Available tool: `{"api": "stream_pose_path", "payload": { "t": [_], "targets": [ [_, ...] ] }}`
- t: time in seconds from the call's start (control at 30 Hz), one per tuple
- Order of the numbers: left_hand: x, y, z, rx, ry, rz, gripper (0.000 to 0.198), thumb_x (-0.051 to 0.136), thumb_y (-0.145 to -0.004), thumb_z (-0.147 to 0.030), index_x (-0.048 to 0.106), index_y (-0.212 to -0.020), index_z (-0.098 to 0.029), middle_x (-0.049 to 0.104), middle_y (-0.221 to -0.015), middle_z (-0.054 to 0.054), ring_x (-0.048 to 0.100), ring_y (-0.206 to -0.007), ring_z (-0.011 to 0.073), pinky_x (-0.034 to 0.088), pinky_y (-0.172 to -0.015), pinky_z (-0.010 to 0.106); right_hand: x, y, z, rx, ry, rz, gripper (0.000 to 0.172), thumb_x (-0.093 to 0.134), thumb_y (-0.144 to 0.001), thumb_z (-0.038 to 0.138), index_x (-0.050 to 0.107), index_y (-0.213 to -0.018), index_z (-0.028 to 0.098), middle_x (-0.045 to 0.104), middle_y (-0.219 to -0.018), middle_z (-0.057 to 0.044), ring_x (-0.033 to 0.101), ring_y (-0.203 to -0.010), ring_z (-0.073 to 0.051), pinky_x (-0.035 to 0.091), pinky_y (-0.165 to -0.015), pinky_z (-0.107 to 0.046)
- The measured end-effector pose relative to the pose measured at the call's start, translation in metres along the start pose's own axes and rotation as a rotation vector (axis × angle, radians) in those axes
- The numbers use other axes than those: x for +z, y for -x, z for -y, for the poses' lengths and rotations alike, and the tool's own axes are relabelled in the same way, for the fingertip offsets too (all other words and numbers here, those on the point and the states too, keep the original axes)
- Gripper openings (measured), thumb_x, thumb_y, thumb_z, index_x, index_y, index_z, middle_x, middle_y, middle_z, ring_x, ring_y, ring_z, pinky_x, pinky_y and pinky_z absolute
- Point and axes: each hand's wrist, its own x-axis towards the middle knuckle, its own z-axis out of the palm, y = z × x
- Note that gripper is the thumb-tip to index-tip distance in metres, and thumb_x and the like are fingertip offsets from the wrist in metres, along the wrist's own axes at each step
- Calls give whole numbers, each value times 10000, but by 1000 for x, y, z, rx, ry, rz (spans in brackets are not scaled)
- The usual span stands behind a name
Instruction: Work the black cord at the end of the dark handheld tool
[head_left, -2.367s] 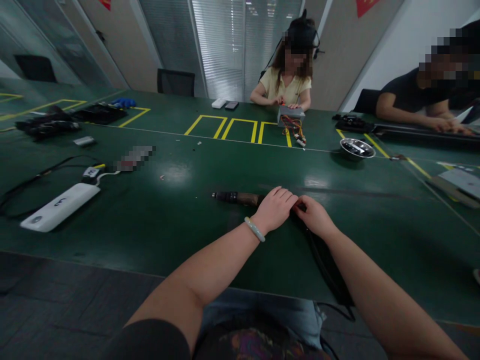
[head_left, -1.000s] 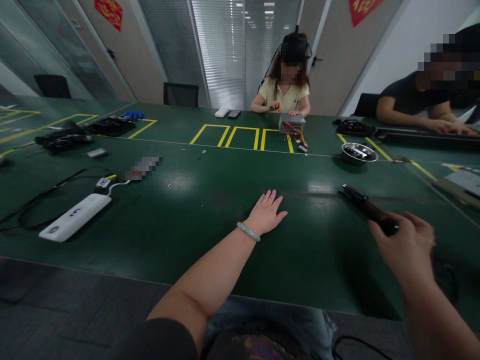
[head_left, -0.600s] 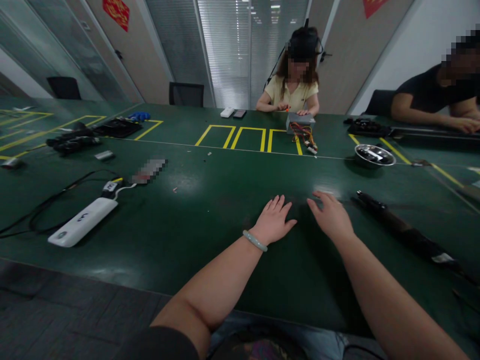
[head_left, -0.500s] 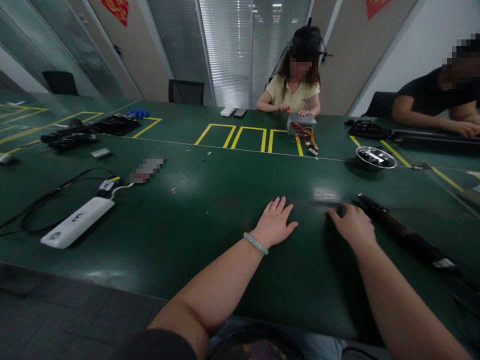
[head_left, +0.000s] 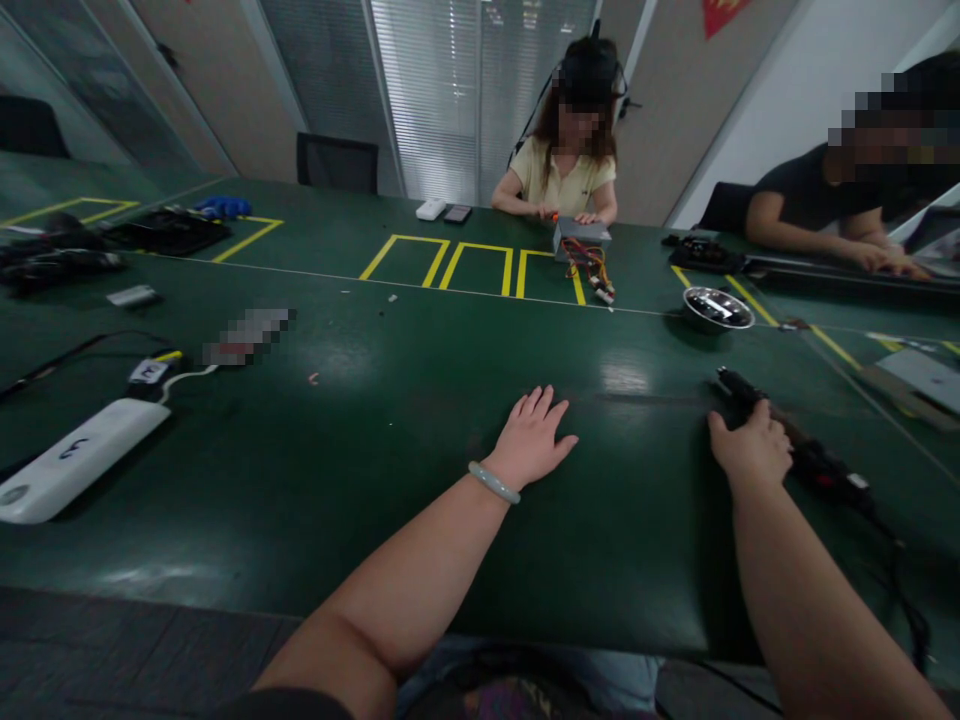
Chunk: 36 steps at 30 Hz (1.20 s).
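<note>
My left hand [head_left: 529, 435], with a pale bangle [head_left: 493, 482] at the wrist, lies palm down on the green tabletop [head_left: 480, 560]. Its fingers are spread and hold nothing. To the right, my right hand [head_left: 752, 448] reaches against the near side of a black corded electric screwdriver [head_left: 821, 462] with a narrow metal tip. The thumb stands apart from the fingers, which overlap the screwdriver's body; whether they press on it is hard to see. Part of the screwdriver is hidden behind this hand.
A shiny metal bowl [head_left: 718, 309] stands beyond the screwdriver. At left are a white power bank [head_left: 86, 455] and cables. Across the table a co-worker handles a grey metal box [head_left: 581, 236] with coloured wires. Another person leans over the table at right. Yellow tape [head_left: 480, 246] marks the tabletop.
My right hand has moved right to the screwdriver, its thumb and fingers spreading. My left hand stays flat on the table. The view has turned slightly right.
</note>
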Motion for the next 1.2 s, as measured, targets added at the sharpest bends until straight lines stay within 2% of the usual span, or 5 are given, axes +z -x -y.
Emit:
{"api": "stream_pose_path", "payload": {
  "t": [0.3, 0.5, 0.63, 0.7, 1.2],
  "targets": [
    [1, 1, 2, 2, 15, -5, 645, 299, -956, -578, 310, -1483, -206, 204, -1585, 82, 149, -1465, 272, 180, -1181, 468, 3, -7, -2, 51, -3, 20, 755, 385, -907, 541, 282, -1482, 62, 377, -1448, -261, 338, -1323, -422, 288, -1048, -580],
    [14, -1, 4, 20, -45, -63, 648, 264, -964, -559, 280, -1494, -187, 187, -1588, 96, 121, -1469, 272, 142, -1192, 464, -26, 80, 88, -727, -265, 78, 599, 360, -962, 471, 402, -1441, 114, 376, -1501, -159, 299, -1403, -299, 255, -1140, -506],
    [32, -4, 6, 95, -103, -65, 624, 333, -957, -435, 224, -1517, -183, 136, -1602, 70, 50, -1474, 301, 61, -1203, 470, -51, 154, 149, -1308, -480, 287, 504, 405, -971, 397, 404, -1456, 260, 368, -1525, -49, 279, -1426, -252, 230, -1168, -503],
    [40, -6, 8, 111, -100, -63, 614, 348, -949, -412, 225, -1520, -222, 140, -1604, 28, 26, -1472, 315, 38, -1202, 467, -52, 177, 165, -1453, -515, 390, 482, 426, -967, 405, 448, -1430, 273, 432, -1485, -42, 312, -1411, -263, 230, -1165, -522],
    [51, -11, 19, 164, -178, -24, 690, 389, -916, -467, 111, -1533, -332, 72, -1605, -36, -65, -1476, 214, -10, -1209, 476, -35, 190, 168, -1374, -646, 420, 355, 429, -973, 392, 639, -1208, 229, 631, -1267, -56, 464, -1304, -242, 329, -1115, -474]
  ]
}}
